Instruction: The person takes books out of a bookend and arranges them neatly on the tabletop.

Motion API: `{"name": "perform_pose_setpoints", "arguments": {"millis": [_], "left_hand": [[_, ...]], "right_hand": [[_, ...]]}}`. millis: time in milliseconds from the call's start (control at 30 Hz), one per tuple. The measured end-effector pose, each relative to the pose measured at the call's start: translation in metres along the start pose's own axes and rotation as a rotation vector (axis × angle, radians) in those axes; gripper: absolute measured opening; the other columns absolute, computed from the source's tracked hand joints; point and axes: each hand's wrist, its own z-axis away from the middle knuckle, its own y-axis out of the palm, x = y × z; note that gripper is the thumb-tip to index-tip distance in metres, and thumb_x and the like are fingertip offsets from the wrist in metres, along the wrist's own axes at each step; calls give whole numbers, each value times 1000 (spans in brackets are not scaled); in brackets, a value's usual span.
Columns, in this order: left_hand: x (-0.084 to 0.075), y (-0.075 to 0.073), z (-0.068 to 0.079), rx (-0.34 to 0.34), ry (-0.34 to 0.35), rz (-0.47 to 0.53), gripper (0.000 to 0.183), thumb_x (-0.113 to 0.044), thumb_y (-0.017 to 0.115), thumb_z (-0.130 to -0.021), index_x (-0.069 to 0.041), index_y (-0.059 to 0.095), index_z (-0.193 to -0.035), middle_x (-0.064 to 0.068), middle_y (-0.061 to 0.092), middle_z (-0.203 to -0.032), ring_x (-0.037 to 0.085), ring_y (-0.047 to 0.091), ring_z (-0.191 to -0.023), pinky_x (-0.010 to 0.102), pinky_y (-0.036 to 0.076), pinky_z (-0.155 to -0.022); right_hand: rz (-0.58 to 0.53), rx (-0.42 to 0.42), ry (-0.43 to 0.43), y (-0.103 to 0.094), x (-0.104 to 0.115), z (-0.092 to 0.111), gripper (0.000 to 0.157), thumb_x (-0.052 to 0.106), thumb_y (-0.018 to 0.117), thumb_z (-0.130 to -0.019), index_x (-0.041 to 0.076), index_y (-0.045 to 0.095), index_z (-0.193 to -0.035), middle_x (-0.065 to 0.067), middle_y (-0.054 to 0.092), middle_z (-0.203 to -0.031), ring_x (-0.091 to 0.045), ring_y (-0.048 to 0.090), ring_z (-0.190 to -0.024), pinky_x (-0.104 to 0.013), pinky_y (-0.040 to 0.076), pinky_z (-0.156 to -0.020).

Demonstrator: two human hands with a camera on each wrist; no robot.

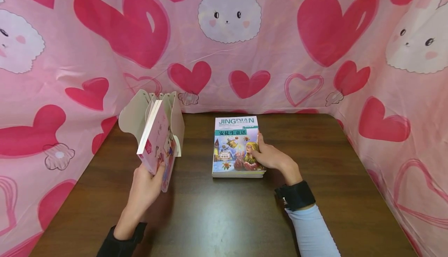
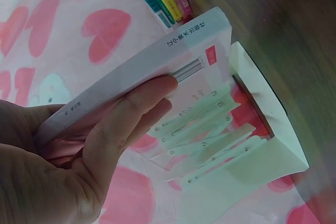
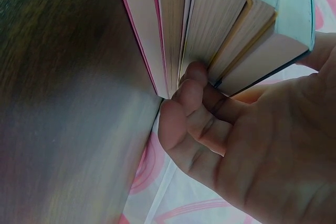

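Note:
In the head view my left hand (image 1: 145, 187) grips a pink-covered book (image 1: 159, 144) by its lower part, thumb on the cover. The book is held tilted in front of a cream-white file holder (image 1: 178, 125) and overlaps it in this view. The left wrist view shows the book's pale spine (image 2: 142, 72) and my fingers (image 2: 136, 103) along its other cover. My right hand (image 1: 276, 158) holds the right side of a stack of books (image 1: 234, 148), thumb over the top cover. Close up, my right fingertips (image 3: 173, 119) curl against the page edges (image 3: 215, 19).
The stack lies flat on a dark brown wooden table (image 1: 217, 218), with a fairy-tale book on top. A pink cloth (image 1: 280, 27) with hearts and rabbits hangs around the back and sides. The file holder stands at the back left, its upright dividers (image 2: 210, 145) showing.

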Motion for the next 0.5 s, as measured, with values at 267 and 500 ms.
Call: {"name": "perform_pose_setpoints", "arguments": {"millis": [267,500], "left_hand": [[-7,-2,6,4,-20,6,49,5,65,-100,8,50,-146,34,61,-138,55,63,-118,72,50,-87],[-13,-5,15,20,-23,0,49,4,66,-100,7,51,-146,33,61,-137,54,64,-117,72,51,-86]], "right_hand": [[-27,9,9,0,2,2,92,46,47,-111,-8,-6,-163,-31,28,-164,-40,41,-143,-58,32,-119],[-28,10,11,-1,2,2,92,46,46,-111,-8,-7,-163,-31,29,-164,-39,42,-142,-58,32,-119]]}}
